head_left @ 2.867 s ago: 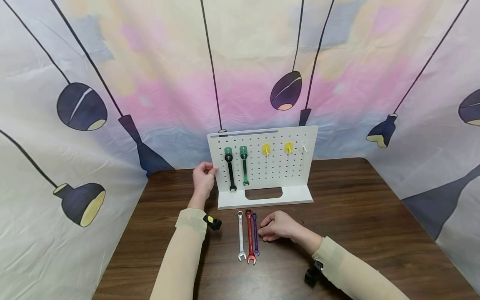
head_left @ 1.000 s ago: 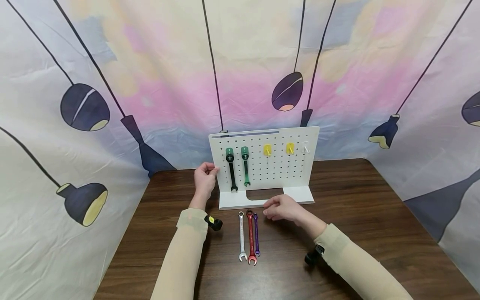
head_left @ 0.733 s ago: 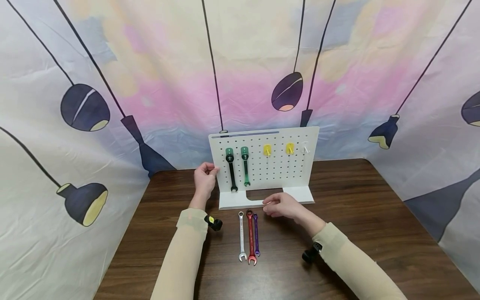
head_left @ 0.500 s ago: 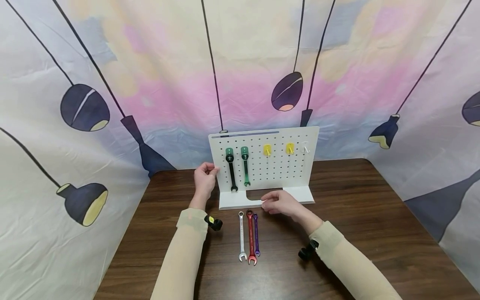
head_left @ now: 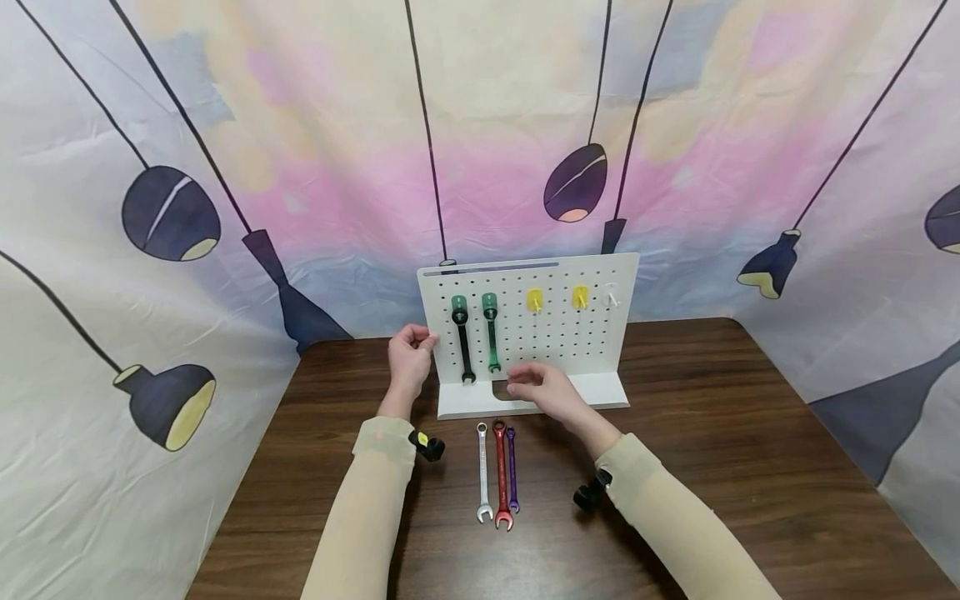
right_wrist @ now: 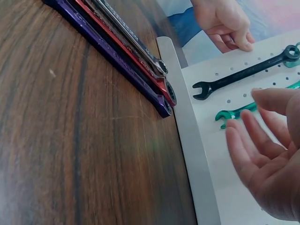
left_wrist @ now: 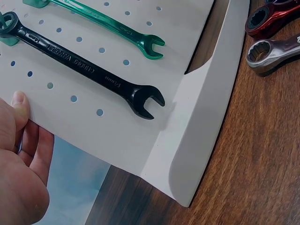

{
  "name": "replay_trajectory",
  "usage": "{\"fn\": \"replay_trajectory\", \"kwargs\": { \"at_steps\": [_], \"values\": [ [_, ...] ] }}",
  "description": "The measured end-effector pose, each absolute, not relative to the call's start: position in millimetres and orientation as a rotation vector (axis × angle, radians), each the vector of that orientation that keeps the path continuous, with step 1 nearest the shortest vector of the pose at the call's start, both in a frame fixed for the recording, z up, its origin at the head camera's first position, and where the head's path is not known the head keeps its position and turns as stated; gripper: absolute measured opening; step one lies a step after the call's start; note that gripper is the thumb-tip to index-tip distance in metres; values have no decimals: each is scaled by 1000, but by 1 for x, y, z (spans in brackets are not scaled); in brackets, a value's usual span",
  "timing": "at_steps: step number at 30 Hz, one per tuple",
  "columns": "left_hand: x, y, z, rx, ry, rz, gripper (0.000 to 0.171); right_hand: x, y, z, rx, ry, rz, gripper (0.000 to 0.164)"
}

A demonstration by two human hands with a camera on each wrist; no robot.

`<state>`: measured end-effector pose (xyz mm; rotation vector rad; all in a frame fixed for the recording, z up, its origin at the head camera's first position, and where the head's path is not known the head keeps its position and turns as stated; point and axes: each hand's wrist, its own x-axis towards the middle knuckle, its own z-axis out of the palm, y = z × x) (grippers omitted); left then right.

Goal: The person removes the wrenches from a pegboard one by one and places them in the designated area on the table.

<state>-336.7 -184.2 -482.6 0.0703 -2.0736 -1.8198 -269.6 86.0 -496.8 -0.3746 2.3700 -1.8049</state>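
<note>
My left hand (head_left: 409, 360) pinches the left edge of the white pegboard (head_left: 555, 350), its thumb on the front face and fingers behind, as the left wrist view shows. A black combination wrench (left_wrist: 79, 65) and a smaller green combination wrench (left_wrist: 112, 26) hang from green hooks on the board. My right hand (head_left: 546, 388) is in front of the lower board, fingers spread and holding nothing. In the right wrist view its fingertips are close to the green wrench's open end. On the table lie a silver wrench (head_left: 482, 475), a red wrench (head_left: 502, 479) and a purple wrench (head_left: 513, 471), side by side.
Two yellow hooks (head_left: 580, 297) and a clear hook (head_left: 611, 295) on the board's right half carry nothing. The board's base (head_left: 465, 406) stands on the dark wooden table (head_left: 712, 400), just behind the loose wrenches. A painted cloth backdrop (head_left: 337, 167) hangs behind.
My right hand has moved from beside the purple wrench up and leftward to the lower front of the board. The left hand keeps its grip, and the wrenches have stayed in place.
</note>
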Motion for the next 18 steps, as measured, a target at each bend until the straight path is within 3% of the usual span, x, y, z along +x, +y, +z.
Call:
{"fn": "replay_trajectory", "kwargs": {
  "at_steps": [18],
  "values": [
    [-339, -186, -486, 46, -2081, -1831, 11, -289, 61, -499, -361, 2529, -2046, 43]
  ]
}}
